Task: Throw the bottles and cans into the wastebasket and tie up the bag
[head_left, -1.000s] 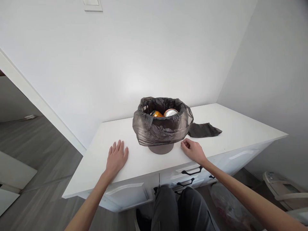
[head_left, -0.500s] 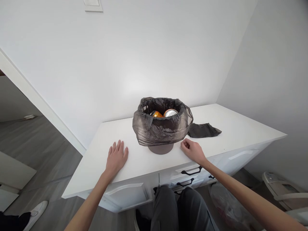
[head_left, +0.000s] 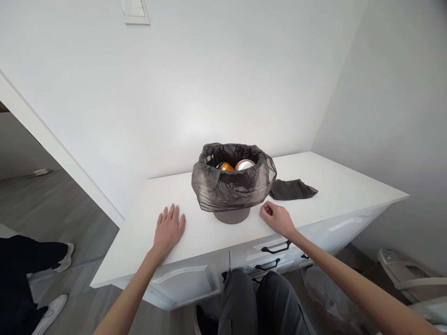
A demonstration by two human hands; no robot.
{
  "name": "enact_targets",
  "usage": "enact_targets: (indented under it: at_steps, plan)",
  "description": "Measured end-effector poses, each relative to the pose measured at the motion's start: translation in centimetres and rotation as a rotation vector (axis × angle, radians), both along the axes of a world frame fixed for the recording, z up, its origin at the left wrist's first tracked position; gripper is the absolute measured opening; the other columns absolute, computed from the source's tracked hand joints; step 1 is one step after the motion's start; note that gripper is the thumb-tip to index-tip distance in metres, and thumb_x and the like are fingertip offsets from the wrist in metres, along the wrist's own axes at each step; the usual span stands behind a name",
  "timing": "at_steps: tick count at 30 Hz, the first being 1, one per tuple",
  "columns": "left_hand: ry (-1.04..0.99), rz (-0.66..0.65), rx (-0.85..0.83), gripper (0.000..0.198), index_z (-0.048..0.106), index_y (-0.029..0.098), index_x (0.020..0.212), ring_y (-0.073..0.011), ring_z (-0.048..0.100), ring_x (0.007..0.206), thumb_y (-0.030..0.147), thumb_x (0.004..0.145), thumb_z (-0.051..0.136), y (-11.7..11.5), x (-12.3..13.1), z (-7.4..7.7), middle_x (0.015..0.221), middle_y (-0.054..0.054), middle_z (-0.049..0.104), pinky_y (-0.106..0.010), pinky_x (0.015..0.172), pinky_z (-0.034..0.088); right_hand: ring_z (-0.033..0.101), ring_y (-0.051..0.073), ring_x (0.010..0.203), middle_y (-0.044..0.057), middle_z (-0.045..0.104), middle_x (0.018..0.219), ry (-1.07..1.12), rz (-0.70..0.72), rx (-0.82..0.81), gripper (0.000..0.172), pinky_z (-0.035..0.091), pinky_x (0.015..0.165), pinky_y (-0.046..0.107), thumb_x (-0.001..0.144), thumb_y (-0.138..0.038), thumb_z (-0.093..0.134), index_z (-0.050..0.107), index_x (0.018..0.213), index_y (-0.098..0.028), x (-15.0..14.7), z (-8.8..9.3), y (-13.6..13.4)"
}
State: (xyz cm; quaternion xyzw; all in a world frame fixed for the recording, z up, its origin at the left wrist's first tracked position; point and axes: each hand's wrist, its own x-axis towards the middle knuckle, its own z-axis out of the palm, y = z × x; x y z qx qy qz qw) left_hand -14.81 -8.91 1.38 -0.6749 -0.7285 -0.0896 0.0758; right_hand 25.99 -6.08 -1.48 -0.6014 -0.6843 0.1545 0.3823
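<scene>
The left hand lies palm down, fingers extended and slightly spread, on the flat white countertop. The right hand rests on the same surface with its fingers curled together in a loose fist; whether anything is enclosed cannot be determined. Between the two hands, set slightly farther back, stands a round grey-brown bin, upright, its base nearer the right hand. A thin, translucent black plastic liner is folded over its rim, hanging wrinkled and loose around the outside; the lower edge comes close to the right hand, contact unconfirmed. Inside the mouth, an orange metal can lies tilted beside a second can with a silver end, that end facing up. Just beyond the right hand, a folded black plastic sheet lies flat.
</scene>
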Motion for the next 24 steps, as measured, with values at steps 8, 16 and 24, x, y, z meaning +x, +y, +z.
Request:
enact_targets:
  at_steps: [8, 16, 24]
  plan:
    - [-0.002, 0.005, -0.023, 0.067, 0.044, 0.007, 0.158, -0.0365, 0.028, 0.159, 0.043, 0.105, 0.026, -0.2, 0.2, 0.6, 0.169, -0.014, 0.037, -0.053, 0.129, 0.024, 0.057, 0.017, 0.062, -0.001, 0.062, 0.065, -0.009, -0.013, -0.004, 0.019, 0.035, 0.062, 0.028, 0.086, -0.037, 0.05, 0.05, 0.071, -0.025, -0.2, 0.3, -0.1]
    - [-0.02, 0.02, -0.007, 0.065, 0.045, 0.006, 0.157, -0.037, 0.031, 0.157, 0.039, 0.104, 0.028, -1.3, 0.9, 1.5, 0.168, -0.016, 0.039, -0.054, 0.128, 0.025, 0.056, 0.018, 0.064, 0.0, 0.063, 0.066, 0.004, -0.019, -0.024, 0.018, 0.035, 0.063, 0.029, 0.083, -0.038, 0.05, 0.051, 0.071, -0.025, -0.7, 0.8, -0.7]
    - [-0.237, -0.029, 0.008, 0.061, 0.05, 0.004, 0.151, -0.0429, 0.027, 0.158, 0.037, 0.1, 0.043, -2.3, 0.8, 1.8, 0.166, -0.025, 0.037, -0.06, 0.126, 0.026, 0.058, 0.017, 0.061, 0.003, 0.063, 0.067, 0.622, 0.217, -0.263, 0.029, 0.045, 0.059, 0.028, 0.085, -0.047, 0.061, 0.058, 0.071, -0.022, 0.1, 4.5, -0.1]
